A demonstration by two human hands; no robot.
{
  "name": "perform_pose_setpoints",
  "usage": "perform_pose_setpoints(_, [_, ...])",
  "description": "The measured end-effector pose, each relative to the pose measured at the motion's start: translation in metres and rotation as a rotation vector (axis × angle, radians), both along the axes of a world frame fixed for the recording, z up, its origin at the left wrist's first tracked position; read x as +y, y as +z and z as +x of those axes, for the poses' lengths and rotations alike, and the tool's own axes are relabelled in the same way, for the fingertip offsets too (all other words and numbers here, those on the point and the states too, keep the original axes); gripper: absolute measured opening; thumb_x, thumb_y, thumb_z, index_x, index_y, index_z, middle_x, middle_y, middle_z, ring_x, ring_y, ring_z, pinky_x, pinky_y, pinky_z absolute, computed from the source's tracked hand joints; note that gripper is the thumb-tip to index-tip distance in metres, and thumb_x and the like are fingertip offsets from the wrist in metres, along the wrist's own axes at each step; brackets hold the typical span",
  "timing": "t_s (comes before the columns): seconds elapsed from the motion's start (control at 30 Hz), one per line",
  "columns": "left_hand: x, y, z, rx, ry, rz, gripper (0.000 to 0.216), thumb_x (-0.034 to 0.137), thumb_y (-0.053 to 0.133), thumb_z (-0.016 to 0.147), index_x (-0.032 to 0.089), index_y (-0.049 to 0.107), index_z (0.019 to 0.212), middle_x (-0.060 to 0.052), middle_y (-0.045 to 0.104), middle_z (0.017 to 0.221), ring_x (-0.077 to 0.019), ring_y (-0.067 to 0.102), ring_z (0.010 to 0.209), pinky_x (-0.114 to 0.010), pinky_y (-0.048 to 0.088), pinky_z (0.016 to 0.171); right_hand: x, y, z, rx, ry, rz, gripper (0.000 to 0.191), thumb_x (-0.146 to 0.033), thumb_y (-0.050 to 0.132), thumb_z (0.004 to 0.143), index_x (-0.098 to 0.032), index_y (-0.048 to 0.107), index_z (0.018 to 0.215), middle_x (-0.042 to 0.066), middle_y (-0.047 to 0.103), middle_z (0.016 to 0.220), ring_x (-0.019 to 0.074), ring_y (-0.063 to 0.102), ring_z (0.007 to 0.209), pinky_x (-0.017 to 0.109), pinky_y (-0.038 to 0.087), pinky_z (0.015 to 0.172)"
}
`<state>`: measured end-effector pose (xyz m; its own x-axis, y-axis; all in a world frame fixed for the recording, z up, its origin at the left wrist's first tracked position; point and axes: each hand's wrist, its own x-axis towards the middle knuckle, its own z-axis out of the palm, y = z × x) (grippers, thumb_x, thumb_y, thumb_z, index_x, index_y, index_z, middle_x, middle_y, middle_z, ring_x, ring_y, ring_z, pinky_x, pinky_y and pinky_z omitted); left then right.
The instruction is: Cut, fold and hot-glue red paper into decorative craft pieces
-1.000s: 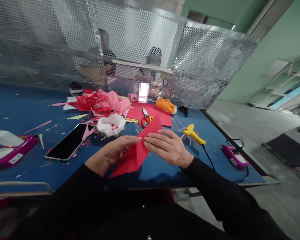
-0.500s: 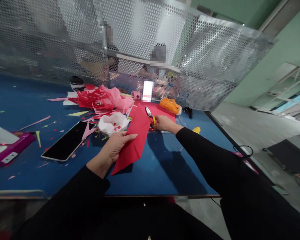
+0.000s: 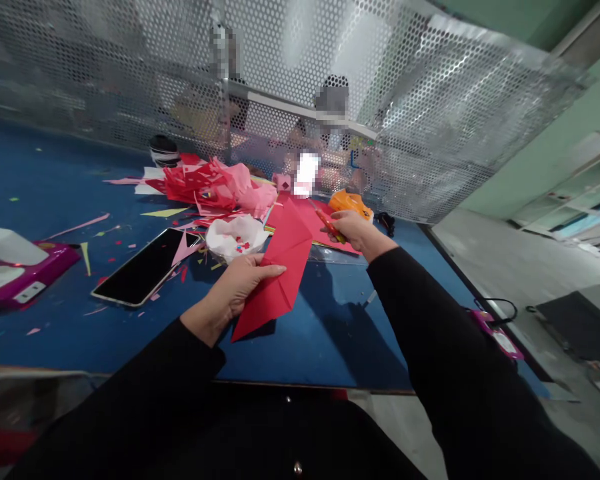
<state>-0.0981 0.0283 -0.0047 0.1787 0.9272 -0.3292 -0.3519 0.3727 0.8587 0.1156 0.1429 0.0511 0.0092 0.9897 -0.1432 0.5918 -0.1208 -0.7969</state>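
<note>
The folded red paper (image 3: 279, 270) is a long, narrow piece held just above the blue table (image 3: 55, 293). Its long axis runs from a lower point near the table's front edge, up and away toward an upper point beside the red sheet (image 3: 313, 220) lying farther back. The upper tip points away from the person and slightly to the right; the lower tip points back toward the person's left forearm. A fold crease crosses the lower half.

The left hand (image 3: 235, 290) grips the paper at its left edge, about midway along its length. The thumb lies flat across the top face and the remaining fingers curl beneath, clamping the sheet. The wrist is straight, and the black-sleeved forearm extends from the lower left.

The right hand (image 3: 353, 230) is raised beyond the paper's upper end, with the arm extended forward and the black sleeve reaching to the wrist. Its fingers are clenched around the scissors (image 3: 330, 227), of which only the red and yellow handles are visible.

A white bowl (image 3: 235, 237) sits just left of the paper, and a phone (image 3: 145, 267) lies farther left.
</note>
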Motion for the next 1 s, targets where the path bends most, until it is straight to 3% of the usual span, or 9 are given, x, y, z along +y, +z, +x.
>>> perform_pose_setpoints(0.07, [0.001, -0.001, 0.001, -0.013, 0.024, 0.015, 0.028, 0.02, 0.089, 0.061, 0.013, 0.076, 0.086, -0.009, 0.079, 0.077, -0.0196, 0.072, 0.066, -0.031, 0.059, 0.066, -0.029, -0.003, 0.008, 0.171, -0.033, 0.094, 0.038, -0.033, 0.073, 0.087, -0.015, 0.058, 0.117, -0.002, 0.061, 0.066, 0.0118, 0.057, 0.051, 0.025, 0.048, 0.048])
perform_pose_setpoints(0.13, [0.001, 0.0, 0.004, -0.027, 0.05, 0.025, 0.028, 0.021, 0.088, 0.062, 0.014, 0.076, 0.086, -0.008, 0.079, 0.078, -0.0193, 0.072, 0.068, -0.031, 0.059, 0.068, -0.063, -0.012, 0.012, 0.322, -0.027, 0.173, 0.039, -0.04, 0.073, 0.083, -0.018, 0.057, 0.111, -0.01, 0.049, 0.051, 0.0097, 0.045, 0.038, 0.023, 0.038, 0.039])
perform_pose_setpoints(0.2, [0.001, 0.003, 0.01, -0.037, 0.065, 0.029, 0.027, 0.023, 0.088, 0.064, 0.015, 0.076, 0.087, -0.008, 0.079, 0.079, -0.0195, 0.073, 0.07, -0.032, 0.06, 0.07, -0.092, -0.024, 0.015, 0.442, -0.012, 0.216, 0.045, -0.05, 0.073, 0.078, -0.02, 0.058, 0.108, -0.011, 0.05, 0.05, 0.0093, 0.044, 0.035, 0.023, 0.036, 0.036])
perform_pose_setpoints(0.3, [0.002, 0.011, 0.024, -0.028, 0.063, 0.04, 0.027, 0.025, 0.087, 0.065, 0.016, 0.077, 0.088, -0.009, 0.08, 0.082, -0.0201, 0.073, 0.071, -0.032, 0.06, 0.07, -0.114, -0.036, 0.019, 0.552, 0.001, 0.226, 0.05, -0.055, 0.079, 0.069, -0.02, 0.058, 0.099, -0.005, 0.065, 0.065, 0.0075, 0.046, 0.035, 0.023, 0.035, 0.033])
perform_pose_setpoints(0.47, [0.008, 0.019, 0.044, 0.061, 0.056, 0.052, 0.021, 0.024, 0.089, 0.062, 0.016, 0.078, 0.079, -0.008, 0.079, 0.077, -0.02, 0.072, 0.066, -0.031, 0.058, 0.065, -0.108, -0.044, 0.027, 0.638, 0.0, 0.202, 0.054, -0.05, 0.087, 0.06, -0.021, 0.058, 0.095, -0.005, 0.068, 0.073, 0.0051, 0.045, 0.032, 0.022, 0.036, 0.03])
perform_pose_setpoints(0.7, [0.014, 0.011, 0.045, 0.201, 0.0, 0.001, 0.021, 0.026, 0.087, 0.064, 0.015, 0.08, 0.079, -0.011, 0.079, 0.077, -0.0203, 0.072, 0.064, -0.029, 0.056, 0.062, -0.108, -0.058, 0.024, 0.738, -0.033, 0.031, 0.055, -0.036, 0.093, 0.052, -0.021, 0.059, 0.091, -0.008, 0.066, 0.067, 0.0043, 0.044, 0.03, 0.019, 0.035, 0.028])
perform_pose_setpoints(1.0, [0.011, 0.008, 0.043, 0.203, -0.11, -0.022, 0.032, 0.029, 0.092, 0.057, 0.016, 0.08, 0.084, -0.01, 0.081, 0.086, -0.0203, 0.074, 0.071, -0.028, 0.058, 0.067, -0.112, -0.059, 0.017, 0.774, -0.089, 0.062, 0.055, -0.031, 0.09, 0.057, -0.021, 0.06, 0.101, -0.009, 0.063, 0.067, 0.0039, 0.043, 0.033, 0.02, 0.034, 0.031])
